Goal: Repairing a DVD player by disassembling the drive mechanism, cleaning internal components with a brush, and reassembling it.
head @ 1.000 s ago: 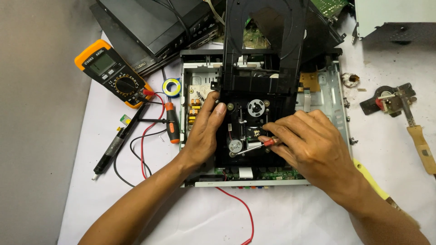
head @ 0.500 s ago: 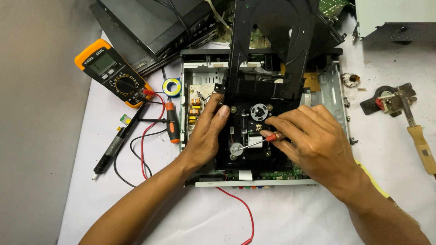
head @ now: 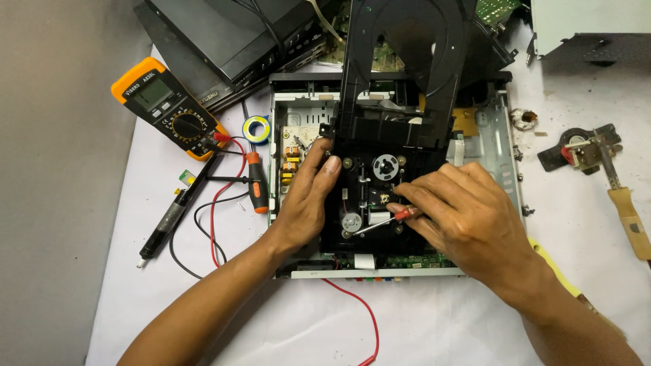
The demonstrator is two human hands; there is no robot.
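On a white-covered bench, the black disc-drive mechanism (head: 380, 196) sits mid-frame in an open metal chassis (head: 505, 146), steadied at its left edge by the flat, open left hand (head: 308, 200) while the right hand (head: 461, 217) pinches a small red-handled screwdriver (head: 386, 218); it looks light, rigid and fragile, best held by its frame edges.

— What are you gripping there?
— Your right hand (head: 468, 220) is pinching a screwdriver (head: 383, 220) with a shiny metal shaft and glossy red plastic handle; your left hand (head: 308, 200) is pressing matt black plastic on the drive mechanism (head: 380, 142).
— And underneath?
— You're working over a dull grey metal chassis (head: 505, 142) on a smooth white table cover (head: 420, 325).
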